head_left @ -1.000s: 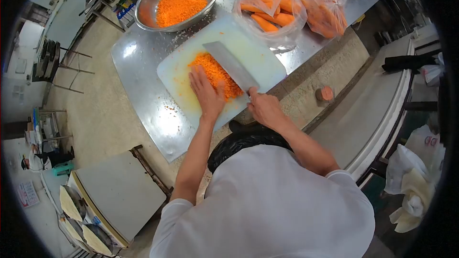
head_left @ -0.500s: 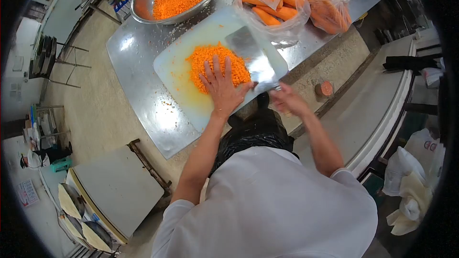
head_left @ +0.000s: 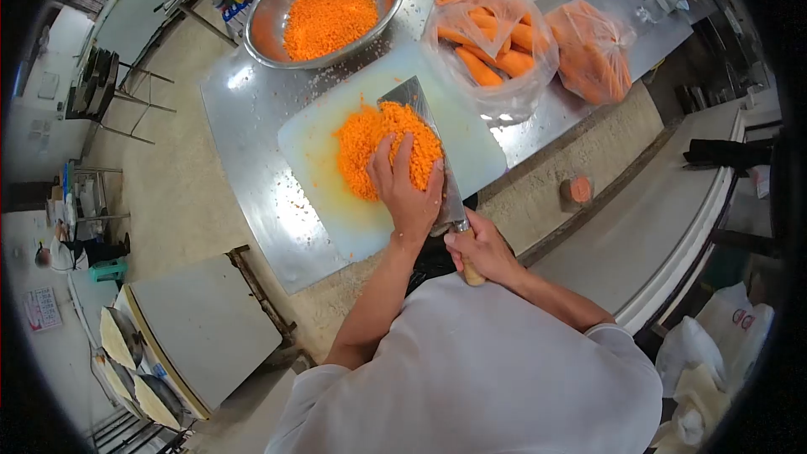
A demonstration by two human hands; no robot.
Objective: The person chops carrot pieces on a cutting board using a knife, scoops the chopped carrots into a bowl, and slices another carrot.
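The right hand (head_left: 487, 250) is closed round the wooden handle of a knife (head_left: 454, 193) at five o'clock from the middle of the cutting board (head_left: 475, 134), the blade pointing between eleven and twelve. The left hand (head_left: 409, 203) curves its fingers, slightly apart, over a heap of chopped carrot (head_left: 356, 145) mid-board, touching the blade, though how far the steel runs beneath is hard to tell. A metal bowl (head_left: 254, 32) stands at eleven o'clock, a bag of carrots (head_left: 483, 71) between one and two.
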